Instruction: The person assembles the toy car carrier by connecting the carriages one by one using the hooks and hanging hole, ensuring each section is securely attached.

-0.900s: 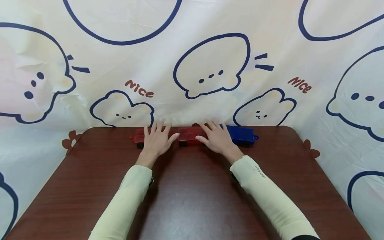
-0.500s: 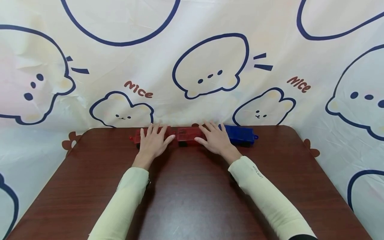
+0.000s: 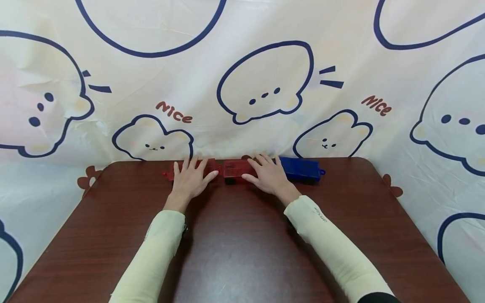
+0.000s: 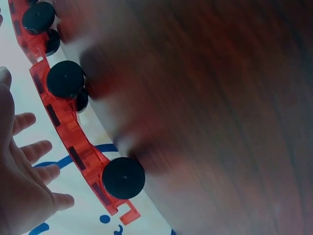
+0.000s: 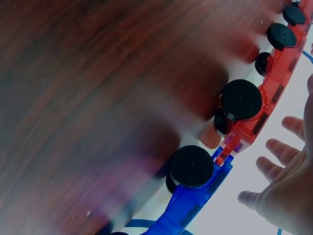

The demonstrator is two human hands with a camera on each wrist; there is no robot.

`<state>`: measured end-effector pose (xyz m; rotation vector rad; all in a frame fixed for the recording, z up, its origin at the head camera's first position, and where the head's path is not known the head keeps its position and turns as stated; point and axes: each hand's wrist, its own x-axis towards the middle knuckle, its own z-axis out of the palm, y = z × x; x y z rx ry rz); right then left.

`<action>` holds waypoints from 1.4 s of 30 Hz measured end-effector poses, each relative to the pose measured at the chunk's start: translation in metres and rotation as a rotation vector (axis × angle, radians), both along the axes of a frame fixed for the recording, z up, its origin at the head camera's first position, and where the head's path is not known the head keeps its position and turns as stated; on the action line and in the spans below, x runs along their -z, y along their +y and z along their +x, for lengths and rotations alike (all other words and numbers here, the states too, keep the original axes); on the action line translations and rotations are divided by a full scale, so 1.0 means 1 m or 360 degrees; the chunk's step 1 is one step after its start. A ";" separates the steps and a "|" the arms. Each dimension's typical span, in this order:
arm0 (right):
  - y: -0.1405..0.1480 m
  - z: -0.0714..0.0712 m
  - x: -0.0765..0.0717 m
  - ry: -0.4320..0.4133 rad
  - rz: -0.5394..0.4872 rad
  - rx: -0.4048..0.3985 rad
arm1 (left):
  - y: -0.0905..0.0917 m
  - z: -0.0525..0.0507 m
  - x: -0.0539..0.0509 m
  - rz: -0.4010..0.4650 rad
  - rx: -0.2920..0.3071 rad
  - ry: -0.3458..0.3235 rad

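Note:
Two red, see-through toy train cars and a blue one stand in a row on black wheels along the table's far edge. My left hand [image 3: 188, 179] is spread over the left red car [image 3: 208, 166]; the left wrist view shows straight fingers [image 4: 36, 151] with a gap to that car. Over the joint between the middle red car [image 3: 235, 169] and the blue car [image 3: 301, 169] is my right hand [image 3: 270, 176]. Its fingers [image 5: 283, 150] are also straight, apart from the cars in the right wrist view. Both hands hide parts of the cars.
The brown wooden table [image 3: 242, 244] reaches from the cars toward the body. Directly behind its far edge hangs a white curtain [image 3: 204, 84] with blue cartoon outlines, which also runs along both sides.
Both hands have shifted slightly to the left, the left hand a bit more, uncovering more of the left red car's right end. The cars stay where they were.

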<state>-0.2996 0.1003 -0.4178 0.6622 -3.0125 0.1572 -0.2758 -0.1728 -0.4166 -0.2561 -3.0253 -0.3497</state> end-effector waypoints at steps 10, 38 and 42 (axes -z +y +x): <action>-0.006 -0.004 0.007 -0.0036 -0.0029 -0.0044 | -0.010 -0.003 0.007 0.0039 0.0019 -0.0012; -0.026 -0.012 0.014 -0.0046 0.0064 -0.0110 | -0.024 -0.014 0.015 0.0039 0.0009 -0.0116; -0.027 -0.013 0.015 -0.0039 0.0061 -0.0108 | -0.023 -0.014 0.016 0.0032 0.0007 -0.0099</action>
